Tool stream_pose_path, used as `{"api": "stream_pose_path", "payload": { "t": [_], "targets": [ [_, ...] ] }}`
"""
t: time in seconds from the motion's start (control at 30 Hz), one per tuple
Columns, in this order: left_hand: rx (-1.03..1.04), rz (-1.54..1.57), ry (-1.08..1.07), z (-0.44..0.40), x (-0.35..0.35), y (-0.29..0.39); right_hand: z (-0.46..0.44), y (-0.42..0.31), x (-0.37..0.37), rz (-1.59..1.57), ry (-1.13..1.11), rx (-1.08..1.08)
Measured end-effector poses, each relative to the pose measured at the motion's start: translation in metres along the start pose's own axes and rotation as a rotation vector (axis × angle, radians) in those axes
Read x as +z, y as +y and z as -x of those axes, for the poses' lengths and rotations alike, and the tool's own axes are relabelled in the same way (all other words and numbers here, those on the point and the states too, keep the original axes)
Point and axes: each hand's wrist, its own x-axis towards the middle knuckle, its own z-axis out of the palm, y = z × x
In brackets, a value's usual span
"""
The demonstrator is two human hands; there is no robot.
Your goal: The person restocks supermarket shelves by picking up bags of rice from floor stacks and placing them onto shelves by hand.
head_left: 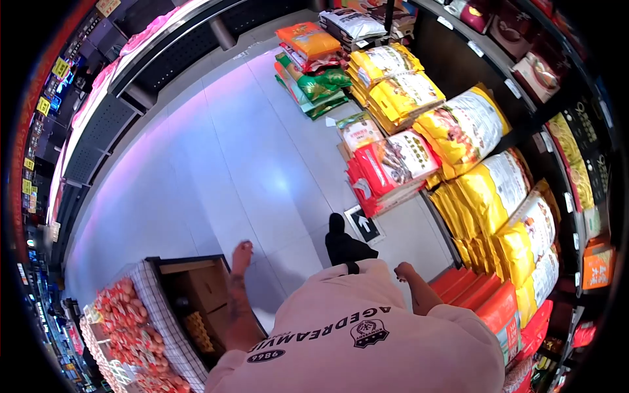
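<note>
My left hand (242, 254) hangs in front of my body on the left, its fingers curled inward, over the tiled floor (255, 157). It is nearest to an open dark-framed display bin (203, 281). My right hand (405, 270) is at my right side with its fingers curled, near a row of red packs (481, 295). No object shows in either hand, though the insides of both are hidden. One dark shoe (336, 226) shows below, beside a floor sign with a white arrow (363, 224).
Yellow sacks (462, 128), red packs (396, 164) and green packs (318, 85) are stacked along the right. Shelves (511, 88) rise behind them. A checked-cloth stand with red-netted goods (128, 327) is at lower left. A long counter (98, 137) curves along the left.
</note>
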Motion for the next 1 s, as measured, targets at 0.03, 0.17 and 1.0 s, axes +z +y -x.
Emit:
{"api": "stream_pose_path", "payload": {
  "t": [0.03, 0.17, 1.0],
  "targets": [
    [-0.069, 0.003, -0.008, 0.010, 0.008, 0.009, -0.028, -0.047, -0.020, 0.223, -0.088, -0.113],
    [-0.493, -0.006, -0.331, 0.035, 0.008, -0.059, -0.119, -0.233, -0.087, 0.220, 0.208, -0.583],
    [0.033, -0.311, -0.148, -0.706, -0.095, 0.327, -0.217, -0.399, -0.255, -0.179, 0.246, 0.132]
  ]
}}
